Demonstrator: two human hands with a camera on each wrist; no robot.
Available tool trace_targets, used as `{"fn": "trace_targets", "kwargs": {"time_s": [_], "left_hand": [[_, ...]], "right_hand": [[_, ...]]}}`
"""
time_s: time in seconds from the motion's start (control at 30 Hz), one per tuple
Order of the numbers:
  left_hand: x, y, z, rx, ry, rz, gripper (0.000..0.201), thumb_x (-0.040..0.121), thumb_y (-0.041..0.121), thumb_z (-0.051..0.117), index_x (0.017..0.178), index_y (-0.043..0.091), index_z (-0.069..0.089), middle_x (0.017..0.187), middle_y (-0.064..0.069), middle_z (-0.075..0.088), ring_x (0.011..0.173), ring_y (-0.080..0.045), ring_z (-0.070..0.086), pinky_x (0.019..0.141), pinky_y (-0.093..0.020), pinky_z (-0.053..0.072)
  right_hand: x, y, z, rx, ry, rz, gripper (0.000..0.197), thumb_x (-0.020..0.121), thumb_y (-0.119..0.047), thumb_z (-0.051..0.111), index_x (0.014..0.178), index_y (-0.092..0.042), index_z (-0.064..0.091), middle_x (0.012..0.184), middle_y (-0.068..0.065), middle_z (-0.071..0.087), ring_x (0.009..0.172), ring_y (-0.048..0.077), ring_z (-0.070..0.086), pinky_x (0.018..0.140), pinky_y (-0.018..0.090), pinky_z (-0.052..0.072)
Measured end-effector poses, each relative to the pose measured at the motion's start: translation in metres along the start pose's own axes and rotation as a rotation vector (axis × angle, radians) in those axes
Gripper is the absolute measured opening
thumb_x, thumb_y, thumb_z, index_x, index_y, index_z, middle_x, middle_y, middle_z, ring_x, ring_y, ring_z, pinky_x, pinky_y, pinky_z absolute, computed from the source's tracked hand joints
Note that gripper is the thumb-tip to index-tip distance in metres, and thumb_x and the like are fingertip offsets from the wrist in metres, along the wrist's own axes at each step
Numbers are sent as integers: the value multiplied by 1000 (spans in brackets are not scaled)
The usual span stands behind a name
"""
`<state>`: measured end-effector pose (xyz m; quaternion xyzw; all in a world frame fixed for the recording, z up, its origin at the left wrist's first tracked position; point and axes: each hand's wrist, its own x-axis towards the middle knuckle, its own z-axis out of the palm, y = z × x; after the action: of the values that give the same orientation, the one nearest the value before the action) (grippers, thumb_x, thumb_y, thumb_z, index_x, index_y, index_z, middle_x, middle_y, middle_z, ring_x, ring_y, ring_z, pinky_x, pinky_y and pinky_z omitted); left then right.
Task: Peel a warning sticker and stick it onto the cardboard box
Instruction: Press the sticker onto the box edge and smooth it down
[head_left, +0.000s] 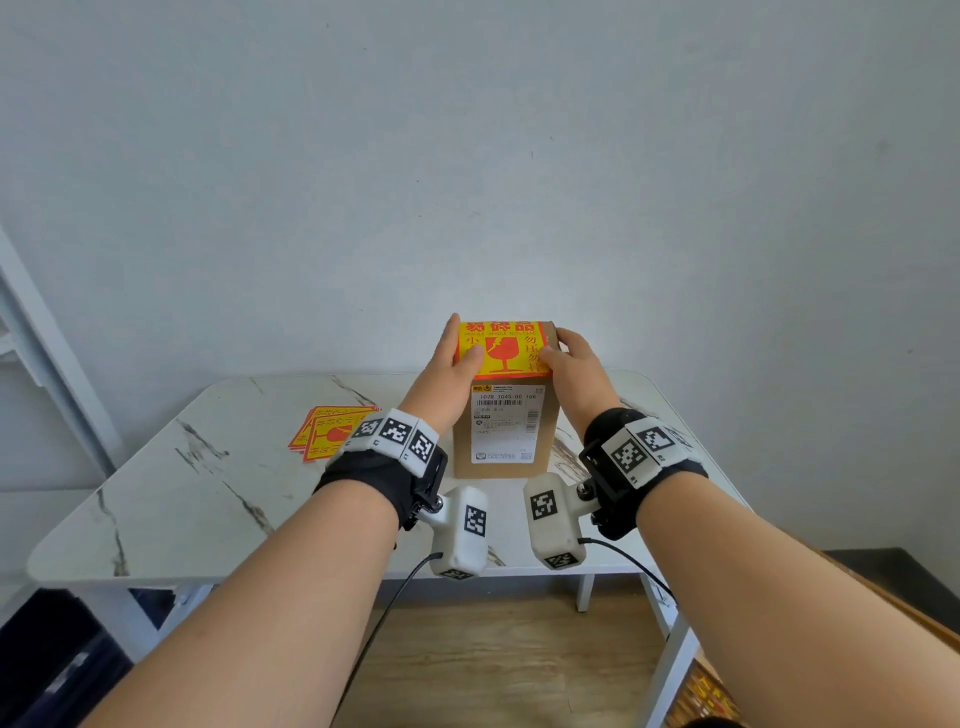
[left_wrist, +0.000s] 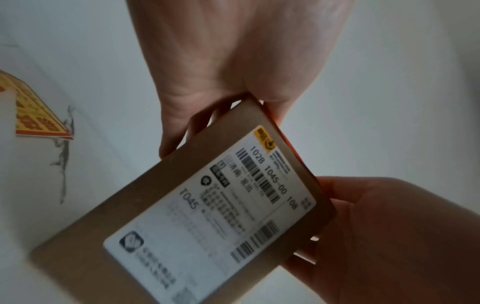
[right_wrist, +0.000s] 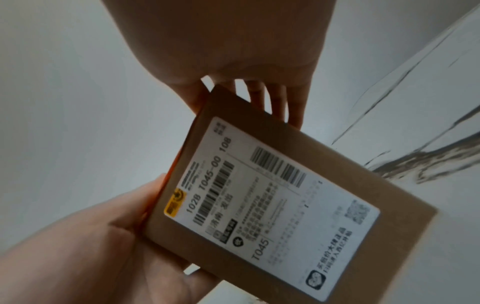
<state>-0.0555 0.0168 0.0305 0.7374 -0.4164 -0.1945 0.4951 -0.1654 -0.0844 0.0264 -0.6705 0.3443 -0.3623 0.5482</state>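
On a marble-patterned table (head_left: 156, 499) against a plain white wall (head_left: 467, 130), a small cardboard box (head_left: 506, 431) stands upright, a yellow-and-red warning sticker (head_left: 503, 347) laid on its top. The left hand (head_left: 451, 371) presses it with straight fingers; the right hand (head_left: 574, 364) curls round the box's top corner. The box looks light and stiff, best steadied by its sides. Spare stickers (head_left: 324, 428) lie nearby.

Plain pale wall (head_left: 467, 156), white marble-veined table (head_left: 156, 519), wooden floor (head_left: 493, 649), soft even light
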Motion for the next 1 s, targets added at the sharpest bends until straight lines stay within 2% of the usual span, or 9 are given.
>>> {"fn": "trace_targets", "kwargs": {"time_s": [0.1,0.2,0.27,0.33,0.4,0.47,0.6,0.77,1.0], "left_hand": [[-4,-4,-3,-162,37,-53,74,98,31,48,156,31,2,157,5,31,142,-19,36,106,-25,26],[-8,-14,-6,-232,48,-51,76,86,28,60,151,38,21,135,11,54,124,-17,55,112,-43,38],[-12,-18,-9,-262,71,-47,78,91,16,60,152,40,16,125,19,48,116,-11,53,109,-40,41],[-18,-22,-11,-164,83,18,85,92,11,60,151,44,11,134,21,41,121,-10,51,106,-32,41],[-21,-25,-11,-10,71,95,88,89,13,63,149,50,12,148,11,40,128,-18,51,107,-37,43],[-22,-28,-11,137,54,130,87,88,14,64,150,48,15,143,-1,42,127,-20,50,105,-40,45],[-21,-36,-13,327,49,146,73,90,16,62,148,43,27,148,-4,33,127,-21,49,98,-31,48],[-21,-38,-7,367,63,172,65,88,14,64,143,37,38,144,-3,35,124,-21,51,84,-23,49],[-34,-50,2,333,112,96,50,82,22,71,129,33,57,133,2,42,104,-10,48,80,-17,38]], "right_hand": [[-3,0,2,58,-10,-21,46,94,-5,43,138,-18,43,121,9,58,90,17,62,80,32,51],[-10,7,10,41,10,-50,41,96,-12,46,137,-17,44,121,4,57,95,19,63,83,33,53],[-12,12,15,-2,43,-87,44,96,-18,48,139,-21,44,130,6,54,105,22,63,89,37,54],[-12,15,15,-59,61,-132,56,92,-18,45,144,-36,36,134,4,48,105,19,61,94,41,53],[-14,16,13,-164,39,-187,63,91,-15,39,144,-49,31,131,-2,41,94,8,56,91,34,50],[-19,18,11,-299,1,-240,63,92,-13,35,141,-52,35,135,-4,38,92,8,53,88,32,50],[-21,28,14,-455,-50,-274,60,91,-7,32,133,-46,49,149,-3,32,103,12,47,88,34,52],[-19,31,13,-284,-44,-222,52,88,-1,38,121,-32,62,138,-1,42,105,12,49,74,16,45],[-26,49,15,-175,-34,-54,30,90,-17,50,115,-27,63,120,0,40,93,12,58,76,25,48]]}}
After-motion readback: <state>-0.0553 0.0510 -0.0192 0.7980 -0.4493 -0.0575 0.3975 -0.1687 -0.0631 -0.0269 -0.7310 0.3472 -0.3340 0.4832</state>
